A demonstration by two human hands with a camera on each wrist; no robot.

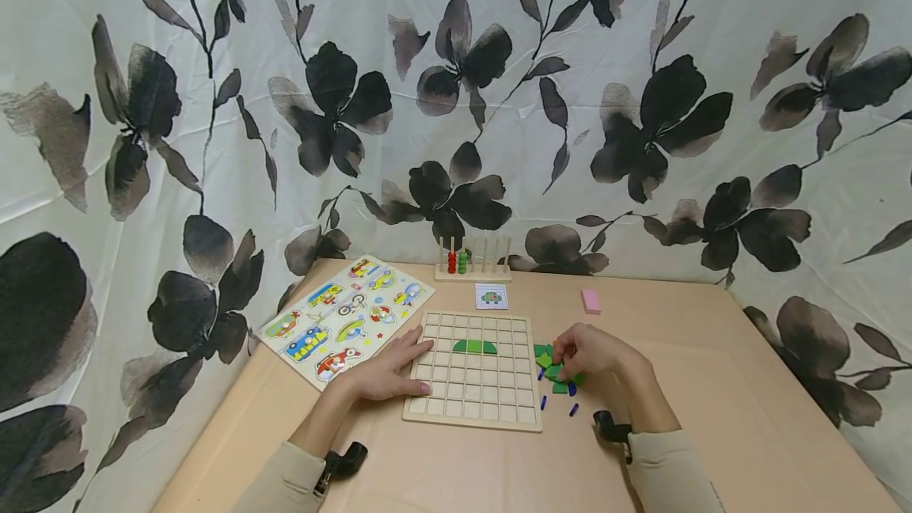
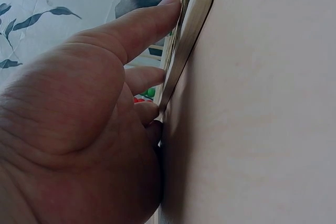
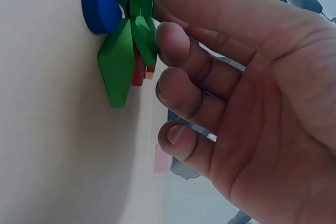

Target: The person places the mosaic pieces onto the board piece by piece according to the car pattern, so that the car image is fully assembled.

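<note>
A wooden grid board (image 1: 470, 386) lies on the table with green pieces (image 1: 475, 347) forming a low dome shape in its upper middle squares. My left hand (image 1: 385, 366) rests at the board's left edge, thumb and fingers stretched onto the rim; the left wrist view shows the thumb (image 2: 142, 24) over the side. Right of the board, my right hand (image 1: 594, 355) reaches into a pile of green blocks (image 3: 118, 66) with bent fingers. Its thumb tip touches or overlaps a green block in the right wrist view; I cannot tell whether it pinches one. A blue curved block (image 3: 98, 3) lies beside them.
Small blue sticks (image 1: 573, 410) lie near the pile. Behind the board are a pattern card (image 1: 492, 297) and a peg stand (image 1: 473, 275) with red and green beads. A vehicle picture board (image 1: 349, 315) lies at left, a pink block (image 1: 590, 302) at back right.
</note>
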